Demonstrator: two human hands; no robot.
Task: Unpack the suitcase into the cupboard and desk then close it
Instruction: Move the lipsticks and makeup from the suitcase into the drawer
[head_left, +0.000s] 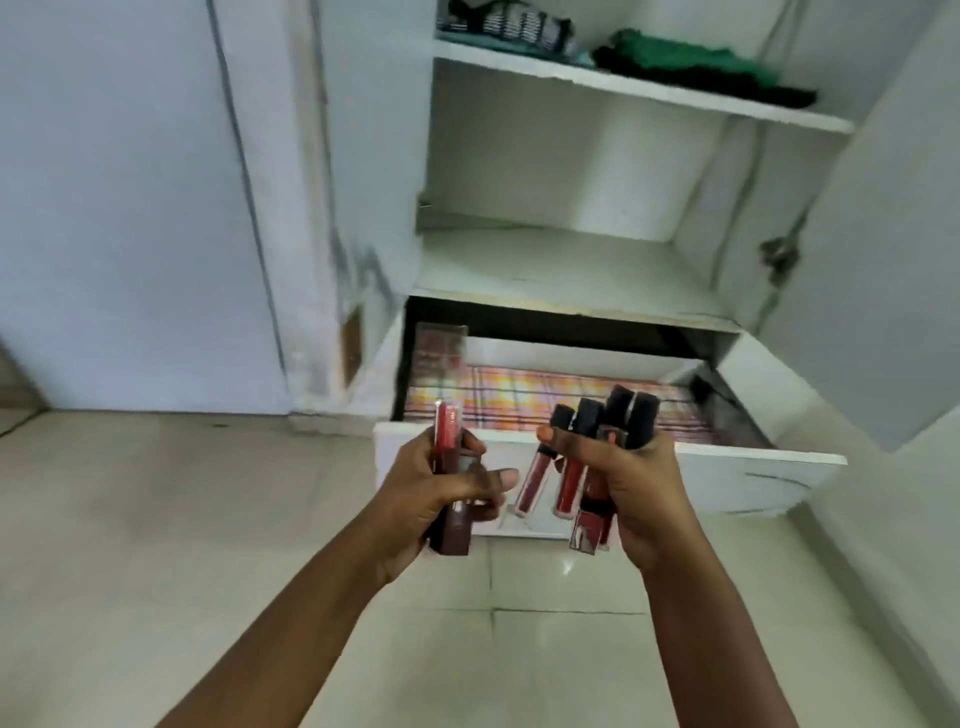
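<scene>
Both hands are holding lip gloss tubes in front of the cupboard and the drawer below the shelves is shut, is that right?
Not quite. The drawer is pulled open, as the head view shows. The left hand and right hand do hold lip gloss tubes in front of the cupboard.

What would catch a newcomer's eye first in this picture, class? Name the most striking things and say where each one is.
First come the two hands in the centre: the right hand grips a bunch of red lip gloss tubes with black caps, and the left hand holds a few more tubes. Just behind them an open drawer shows a pink checked lining. On the top shelf lies folded green and black clothing.
</scene>
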